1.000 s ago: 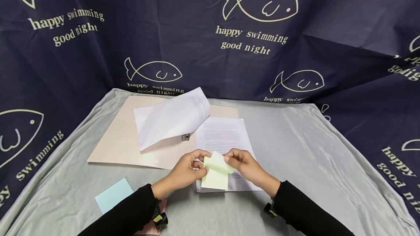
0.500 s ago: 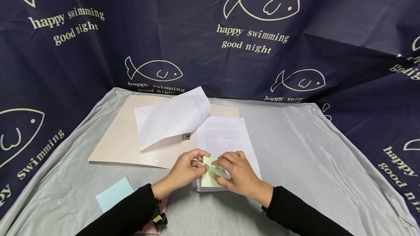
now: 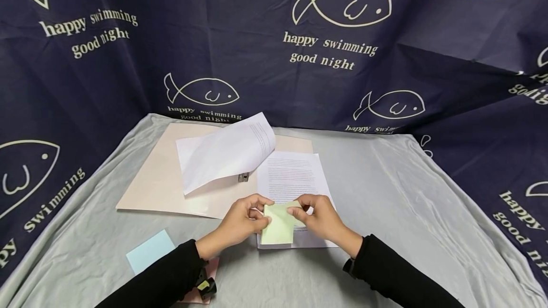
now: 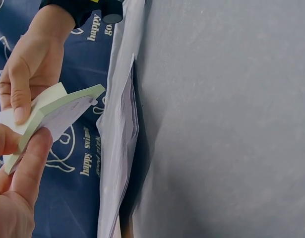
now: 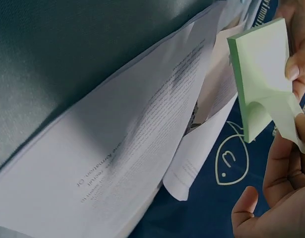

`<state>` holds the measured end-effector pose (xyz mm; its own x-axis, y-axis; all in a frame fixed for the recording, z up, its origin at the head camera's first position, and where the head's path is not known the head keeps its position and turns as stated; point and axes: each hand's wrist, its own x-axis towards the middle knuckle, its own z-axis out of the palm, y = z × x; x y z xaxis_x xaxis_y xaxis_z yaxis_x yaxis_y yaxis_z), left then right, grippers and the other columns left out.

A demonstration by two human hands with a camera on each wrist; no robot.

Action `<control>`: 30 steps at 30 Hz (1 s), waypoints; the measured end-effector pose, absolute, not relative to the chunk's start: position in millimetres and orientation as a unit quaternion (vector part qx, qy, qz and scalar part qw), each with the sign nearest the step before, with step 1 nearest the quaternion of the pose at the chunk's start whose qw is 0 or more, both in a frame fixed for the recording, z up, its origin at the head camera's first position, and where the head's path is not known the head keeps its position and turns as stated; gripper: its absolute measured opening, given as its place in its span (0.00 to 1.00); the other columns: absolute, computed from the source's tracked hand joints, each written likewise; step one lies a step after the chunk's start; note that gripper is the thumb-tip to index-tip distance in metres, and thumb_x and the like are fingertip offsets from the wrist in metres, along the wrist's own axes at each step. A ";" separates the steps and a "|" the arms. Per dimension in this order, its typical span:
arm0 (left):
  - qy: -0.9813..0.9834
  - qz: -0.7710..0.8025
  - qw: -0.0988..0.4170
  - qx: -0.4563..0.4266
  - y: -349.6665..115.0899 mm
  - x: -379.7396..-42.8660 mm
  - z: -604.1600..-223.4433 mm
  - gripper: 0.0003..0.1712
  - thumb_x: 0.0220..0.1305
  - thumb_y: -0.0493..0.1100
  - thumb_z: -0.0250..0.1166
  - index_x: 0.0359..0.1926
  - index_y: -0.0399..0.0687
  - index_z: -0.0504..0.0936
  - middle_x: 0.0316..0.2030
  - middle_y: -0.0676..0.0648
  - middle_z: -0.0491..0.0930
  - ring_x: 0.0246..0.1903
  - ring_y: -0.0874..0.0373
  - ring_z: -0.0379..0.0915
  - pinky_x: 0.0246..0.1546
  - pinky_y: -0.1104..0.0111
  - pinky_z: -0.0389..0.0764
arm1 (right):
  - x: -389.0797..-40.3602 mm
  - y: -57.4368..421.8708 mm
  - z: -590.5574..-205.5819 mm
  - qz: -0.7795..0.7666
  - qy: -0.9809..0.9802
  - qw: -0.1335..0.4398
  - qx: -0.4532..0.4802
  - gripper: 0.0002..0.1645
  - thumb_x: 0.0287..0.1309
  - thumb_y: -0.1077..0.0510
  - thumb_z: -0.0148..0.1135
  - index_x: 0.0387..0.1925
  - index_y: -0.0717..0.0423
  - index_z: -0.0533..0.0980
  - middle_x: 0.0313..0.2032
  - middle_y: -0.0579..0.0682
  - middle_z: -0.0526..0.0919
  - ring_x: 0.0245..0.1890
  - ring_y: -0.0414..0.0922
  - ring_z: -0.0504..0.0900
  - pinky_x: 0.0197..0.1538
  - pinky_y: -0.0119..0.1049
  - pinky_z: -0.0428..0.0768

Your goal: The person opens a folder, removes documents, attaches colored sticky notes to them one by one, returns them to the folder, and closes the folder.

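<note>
My left hand (image 3: 241, 222) grips a pad of pale green sticky notes (image 3: 276, 232) by its left side, thumb on the front face. With thumb and fingers my right hand (image 3: 318, 215) pinches the top sheet at the pad's upper right. In the right wrist view that sheet (image 5: 286, 121) curls away from the pad, while the rest of it lies flat against the stack. Both hands are above a stack of printed pages (image 3: 291, 170). The left wrist view shows writing on the pad's underside (image 4: 68, 115).
Behind lies a large cream board (image 3: 150, 179), bearing curled white sheets (image 3: 227, 151) with a metal clip (image 3: 243, 177) at their edge. A light blue paper square (image 3: 150, 250) and a pink paper (image 3: 211, 270) lie near the left forearm. A dark fish-print curtain surrounds the table.
My right hand came leftward over the pad with its fingers spread, then drew back right, now pinching a sheet. The left hand keeps its grip in nearly the same place.
</note>
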<state>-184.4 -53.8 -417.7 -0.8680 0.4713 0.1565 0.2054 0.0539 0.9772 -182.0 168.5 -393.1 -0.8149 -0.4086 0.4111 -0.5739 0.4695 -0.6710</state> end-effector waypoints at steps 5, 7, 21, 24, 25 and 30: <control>0.704 0.663 0.105 0.233 -54.6 -182.6 -418.4 0.19 0.56 0.27 0.62 0.50 0.30 0.73 0.34 0.39 0.75 0.26 0.59 0.77 0.23 0.63 0.79 | -184.3 169.9 -390.3 0.447 -0.862 0.053 0.234 0.11 0.51 0.62 0.68 0.18 0.56 0.76 0.17 0.40 0.73 0.21 0.37 0.68 0.21 0.27 0.64; 0.700 0.668 0.107 0.228 -55.0 -181.7 -418.1 0.19 0.56 0.27 0.62 0.50 0.29 0.73 0.34 0.37 0.76 0.27 0.59 0.77 0.24 0.63 0.80 | -185.1 170.0 -389.3 0.454 -0.862 0.038 0.220 0.11 0.51 0.64 0.67 0.17 0.59 0.76 0.16 0.42 0.72 0.20 0.37 0.67 0.21 0.27 0.63; 0.705 0.672 0.101 0.205 -59.0 -180.1 -420.8 0.20 0.55 0.29 0.63 0.51 0.29 0.73 0.31 0.45 0.73 0.25 0.62 0.74 0.24 0.64 0.79 | -191.3 181.0 -392.6 0.553 -0.825 -0.008 0.118 0.09 0.53 0.62 0.66 0.23 0.64 0.79 0.16 0.48 0.75 0.17 0.38 0.65 0.22 0.29 0.62; 0.706 0.667 0.107 0.210 -60.7 -179.0 -421.2 0.20 0.55 0.29 0.63 0.50 0.29 0.72 0.29 0.46 0.72 0.23 0.62 0.73 0.23 0.63 0.79 | -192.8 183.9 -393.4 0.569 -0.817 -0.009 0.093 0.09 0.53 0.62 0.66 0.25 0.66 0.79 0.19 0.49 0.78 0.19 0.39 0.69 0.24 0.29 0.66; 0.708 0.665 0.109 0.212 -61.1 -178.6 -421.2 0.20 0.55 0.29 0.63 0.50 0.29 0.72 0.29 0.46 0.72 0.22 0.62 0.73 0.23 0.63 0.79 | -193.0 184.7 -393.5 0.571 -0.816 -0.008 0.087 0.09 0.52 0.62 0.67 0.25 0.67 0.79 0.19 0.50 0.78 0.19 0.39 0.69 0.24 0.29 0.67; 0.716 0.651 0.119 0.221 -63.4 -176.2 -420.7 0.19 0.55 0.30 0.63 0.49 0.30 0.72 0.28 0.46 0.72 0.22 0.60 0.73 0.24 0.62 0.79 | -194.2 187.3 -393.9 0.569 -0.820 0.005 0.064 0.10 0.52 0.63 0.66 0.24 0.68 0.78 0.17 0.50 0.75 0.18 0.39 0.67 0.21 0.29 0.65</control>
<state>-176.2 -63.4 -420.7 -0.8740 0.4716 0.1174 0.1612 0.0535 0.9855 -194.2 187.3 -393.9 -0.9917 -0.0991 0.0813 -0.1109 0.3448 -0.9321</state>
